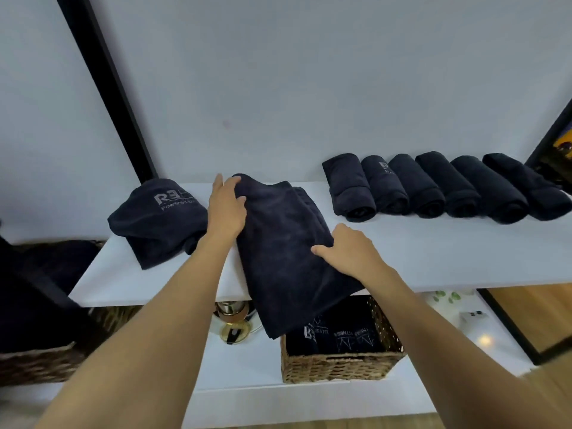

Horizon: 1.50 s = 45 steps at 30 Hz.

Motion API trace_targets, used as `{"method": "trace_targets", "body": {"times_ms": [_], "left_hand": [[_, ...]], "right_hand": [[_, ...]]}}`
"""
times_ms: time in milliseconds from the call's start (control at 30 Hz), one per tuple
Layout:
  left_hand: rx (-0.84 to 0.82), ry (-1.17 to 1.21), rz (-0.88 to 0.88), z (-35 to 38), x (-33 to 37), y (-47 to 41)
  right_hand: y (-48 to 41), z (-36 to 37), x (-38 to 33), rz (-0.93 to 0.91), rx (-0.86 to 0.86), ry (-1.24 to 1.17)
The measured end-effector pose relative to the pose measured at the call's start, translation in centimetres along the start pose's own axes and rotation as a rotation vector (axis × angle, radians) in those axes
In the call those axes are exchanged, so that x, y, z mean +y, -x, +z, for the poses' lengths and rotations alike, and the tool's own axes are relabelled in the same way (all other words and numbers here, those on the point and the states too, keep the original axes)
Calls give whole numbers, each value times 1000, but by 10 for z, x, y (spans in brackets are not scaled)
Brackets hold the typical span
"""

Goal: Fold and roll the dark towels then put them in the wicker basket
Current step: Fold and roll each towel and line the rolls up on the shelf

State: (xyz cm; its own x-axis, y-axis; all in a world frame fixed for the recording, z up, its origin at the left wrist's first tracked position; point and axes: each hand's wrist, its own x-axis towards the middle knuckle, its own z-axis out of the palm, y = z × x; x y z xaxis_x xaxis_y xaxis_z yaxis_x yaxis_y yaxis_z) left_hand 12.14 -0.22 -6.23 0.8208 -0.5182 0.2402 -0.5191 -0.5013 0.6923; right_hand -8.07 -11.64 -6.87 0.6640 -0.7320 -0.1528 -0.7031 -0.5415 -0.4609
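Note:
A dark towel [284, 258], folded lengthwise, lies across the white shelf [433, 252] and hangs over its front edge. My left hand [226, 209] grips the towel's far left edge, fingers curled over it. My right hand [346, 252] presses on its right edge, fingers bent down over the side. A loosely folded dark towel with a grey logo [158, 218] sits to the left. Several rolled dark towels [439, 187] line the back right of the shelf. The wicker basket [337, 366] stands on the lower shelf and holds dark towels.
A gold-footed object [232, 320] stands on the lower shelf left of the basket. Another wicker basket [40, 363] with dark cloth is at far left. A black post [108, 88] runs up the wall. Small items [470, 317] lie on the lower shelf's right.

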Motion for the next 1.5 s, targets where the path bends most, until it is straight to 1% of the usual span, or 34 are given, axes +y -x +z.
{"method": "trace_targets", "body": {"times_ms": [67, 133, 200, 267, 333, 400, 467, 533, 600, 733, 800, 867, 933, 1033, 1100, 1133, 1200, 1233, 1267, 1367, 1400, 1467, 1500], "left_hand": [[-133, -93, 3, 9, -8, 6], [-195, -183, 53, 19, -21, 28], [-155, -211, 110, 24, -32, 61], [-97, -161, 188, 20, -35, 100], [-54, -151, 379, 11, -36, 140], [-38, -202, 582, 7, -44, 174], [-67, -399, 701, 7, -54, 194], [-97, -633, 700, 9, -56, 203], [-71, -722, 660, 11, -54, 204], [-53, -748, 685, 9, -55, 200], [-67, -647, 731, 4, -57, 196], [-63, -446, 739, -6, -54, 192], [-79, -231, 667, -19, -45, 188], [-149, 43, 404, -33, -27, 181], [-194, 167, 276, -40, -17, 175], [-208, 205, 257, -41, -14, 172], [-222, 250, 257, -42, -11, 166], [-225, 267, 254, -42, -9, 164], [-229, 280, 249, -41, -7, 162], [-283, 295, 277, -42, 4, 158], [-310, 269, 309, -41, 8, 158], [-348, 227, 351, -42, 10, 155], [-354, 220, 349, -43, 9, 153]], "right_hand": [[10, -4, -3, -10, -75, -74], [21, -9, -2, -25, -131, -162], [32, -12, 3, -48, -141, -263], [43, -10, 9, -65, -146, -386], [53, -7, 17, -47, -167, -502], [65, -3, 23, -11, -210, -632], [77, 0, 28, 30, -229, -752], [87, 4, 31, 57, -205, -805], [94, 9, 30, 86, -191, -845], [102, 13, 28, 213, -171, -1045], [103, 10, 30, 248, -156, -1114], [105, 4, 33, 224, -150, -1070], [109, -4, 37, 175, -154, -983], [111, -13, 46, 96, -139, -817], [112, -14, 53, -25, -61, -574], [113, -14, 54, -113, -23, -470], [121, -12, 49, -309, 2, -395], [125, -9, 43, -377, 0, -367], [128, -4, 34, -428, 13, -289], [125, 27, 11, -519, 169, 120], [122, 38, 5, -526, 236, 191], [112, 46, -1, -505, 384, 211], [108, 43, 0, -501, 426, 210]]}}
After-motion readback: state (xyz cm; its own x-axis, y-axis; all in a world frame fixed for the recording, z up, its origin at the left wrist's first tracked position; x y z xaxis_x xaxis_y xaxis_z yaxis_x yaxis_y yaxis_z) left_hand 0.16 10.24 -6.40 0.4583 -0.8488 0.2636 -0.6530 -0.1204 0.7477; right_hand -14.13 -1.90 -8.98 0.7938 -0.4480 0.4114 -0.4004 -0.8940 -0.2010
